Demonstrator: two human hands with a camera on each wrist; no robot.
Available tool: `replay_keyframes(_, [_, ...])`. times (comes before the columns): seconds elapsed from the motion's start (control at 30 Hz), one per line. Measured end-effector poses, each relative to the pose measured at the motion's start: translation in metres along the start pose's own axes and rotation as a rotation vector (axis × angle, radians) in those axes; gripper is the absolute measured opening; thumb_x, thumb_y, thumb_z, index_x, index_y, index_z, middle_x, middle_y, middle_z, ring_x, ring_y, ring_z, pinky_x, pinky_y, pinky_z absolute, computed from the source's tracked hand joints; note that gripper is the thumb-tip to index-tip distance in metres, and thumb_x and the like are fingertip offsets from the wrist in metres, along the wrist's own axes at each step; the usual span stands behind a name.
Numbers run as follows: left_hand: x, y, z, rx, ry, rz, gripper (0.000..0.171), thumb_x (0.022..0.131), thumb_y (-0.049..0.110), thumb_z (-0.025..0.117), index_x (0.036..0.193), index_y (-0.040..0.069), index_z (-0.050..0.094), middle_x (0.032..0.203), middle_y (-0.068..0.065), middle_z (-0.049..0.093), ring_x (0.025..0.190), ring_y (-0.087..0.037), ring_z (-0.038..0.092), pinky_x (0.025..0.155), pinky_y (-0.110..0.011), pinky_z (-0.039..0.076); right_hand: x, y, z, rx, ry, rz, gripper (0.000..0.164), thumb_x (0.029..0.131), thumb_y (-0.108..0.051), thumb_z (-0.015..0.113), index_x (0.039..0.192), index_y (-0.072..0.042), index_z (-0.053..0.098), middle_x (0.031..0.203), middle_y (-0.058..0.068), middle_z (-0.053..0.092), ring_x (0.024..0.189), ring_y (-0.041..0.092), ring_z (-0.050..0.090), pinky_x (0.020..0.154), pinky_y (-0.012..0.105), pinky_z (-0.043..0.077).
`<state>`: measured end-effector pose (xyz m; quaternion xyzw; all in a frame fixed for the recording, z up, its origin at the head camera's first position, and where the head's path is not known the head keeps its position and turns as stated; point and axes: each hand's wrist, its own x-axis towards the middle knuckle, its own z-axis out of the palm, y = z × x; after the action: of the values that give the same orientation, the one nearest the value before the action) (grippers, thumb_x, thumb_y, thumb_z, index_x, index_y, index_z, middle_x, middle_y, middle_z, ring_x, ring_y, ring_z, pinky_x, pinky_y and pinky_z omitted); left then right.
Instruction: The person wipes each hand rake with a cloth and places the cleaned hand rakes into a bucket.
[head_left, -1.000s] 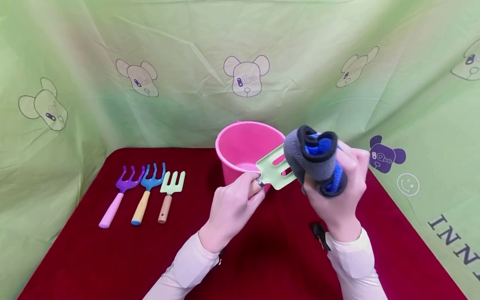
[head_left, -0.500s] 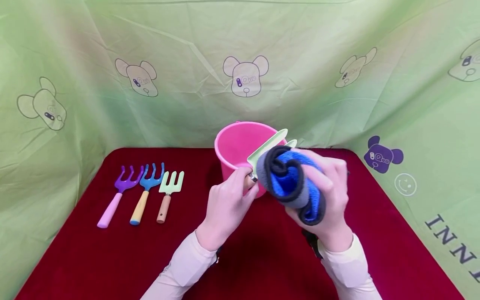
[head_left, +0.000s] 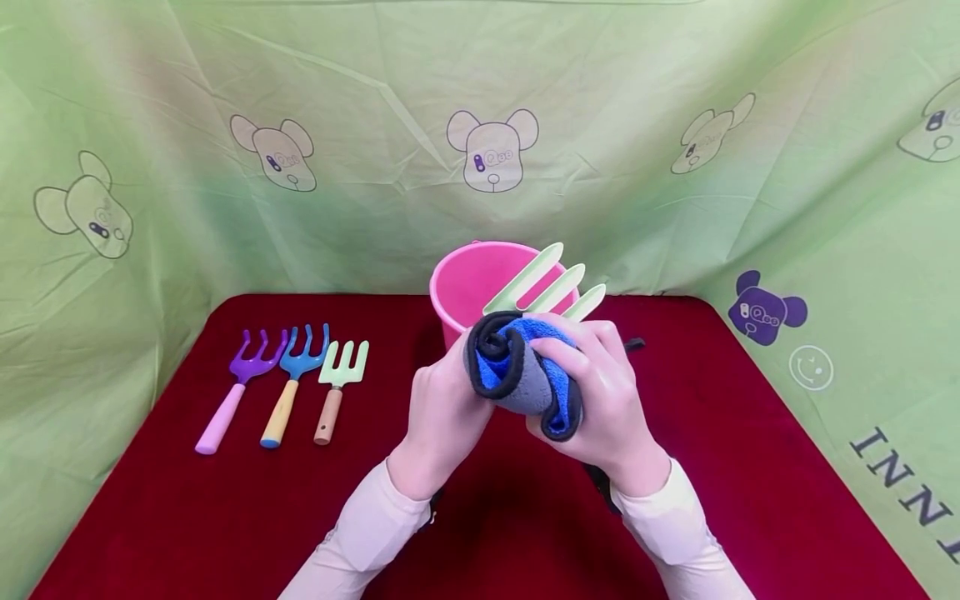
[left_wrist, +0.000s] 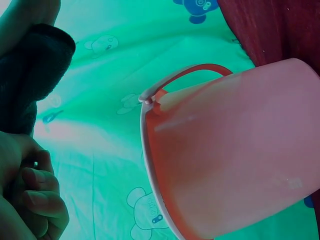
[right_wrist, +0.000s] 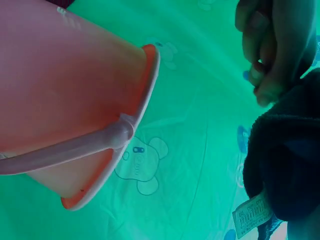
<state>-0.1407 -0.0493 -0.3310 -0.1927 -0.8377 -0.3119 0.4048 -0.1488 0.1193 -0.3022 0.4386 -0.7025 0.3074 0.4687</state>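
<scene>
My left hand (head_left: 444, 417) grips the handle of a light green garden hand fork (head_left: 525, 282), now hidden behind the hand and cloth. The fork's three prongs point up and right, overlapping the pink bucket (head_left: 468, 287) in the head view. A blue and grey cloth (head_left: 528, 385) with black edging, loosely rolled, is held in my right hand (head_left: 611, 400). It covers the base of the fork's head, close against the left hand. In the right wrist view a white label (right_wrist: 251, 216) hangs from the dark-looking cloth.
Three more hand forks lie side by side at the left of the red-covered table (head_left: 150, 517): purple with pink handle (head_left: 220, 419), blue with yellow handle (head_left: 279, 414), light green with wooden handle (head_left: 327, 417). A printed green curtain (head_left: 375, 225) surrounds the table.
The right hand has moved left and slightly down with the cloth, from the fork's prongs toward its handle, uncovering the prongs. The left hand has stayed nearly in place.
</scene>
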Motion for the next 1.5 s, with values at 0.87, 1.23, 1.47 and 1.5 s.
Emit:
replay_keyframes(0.87, [0.002,0.002,-0.004,-0.026,0.044,0.093,0.031,0.079,0.010,0.075,0.106,-0.001,0.065,0.075,-0.009,0.072,0.054,-0.014,0.064,0.044,-0.030,0.056,-0.002,0.003,0.000,-0.094,0.082,-0.028,0.047,0.085,-0.043,0.067,0.100,0.001,0.065,0.100,0.032,0.071,0.083,0.040,0.056,0.067,0.047,0.048])
replay_keyframes(1.23, [0.003,0.004,-0.003,-0.055,0.044,0.099,0.031,0.078,0.011,0.075,0.105,0.000,0.064,0.065,-0.005,0.065,0.053,-0.009,0.058,0.043,-0.028,0.054,0.000,0.008,-0.003,-0.052,0.140,0.045,0.048,0.084,-0.042,0.069,0.097,0.005,0.065,0.097,0.032,0.070,0.087,0.042,0.056,0.072,0.049,0.046])
replay_keyframes(1.47, [0.003,0.003,-0.001,-0.060,0.042,0.099,0.028,0.079,0.011,0.074,0.102,0.000,0.064,0.067,-0.005,0.067,0.054,-0.010,0.060,0.043,-0.028,0.054,0.000,0.010,-0.004,-0.050,0.133,0.061,0.045,0.083,-0.037,0.069,0.097,0.005,0.065,0.097,0.032,0.071,0.087,0.042,0.056,0.073,0.048,0.045])
replay_keyframes(1.5, [0.003,0.003,-0.001,-0.060,0.045,0.101,0.027,0.078,0.011,0.074,0.101,0.001,0.064,0.068,-0.005,0.067,0.055,-0.010,0.060,0.043,-0.028,0.055,-0.001,0.010,-0.004,-0.051,0.133,0.065,0.046,0.083,-0.037,0.069,0.097,0.006,0.065,0.097,0.032,0.071,0.088,0.042,0.057,0.073,0.049,0.045])
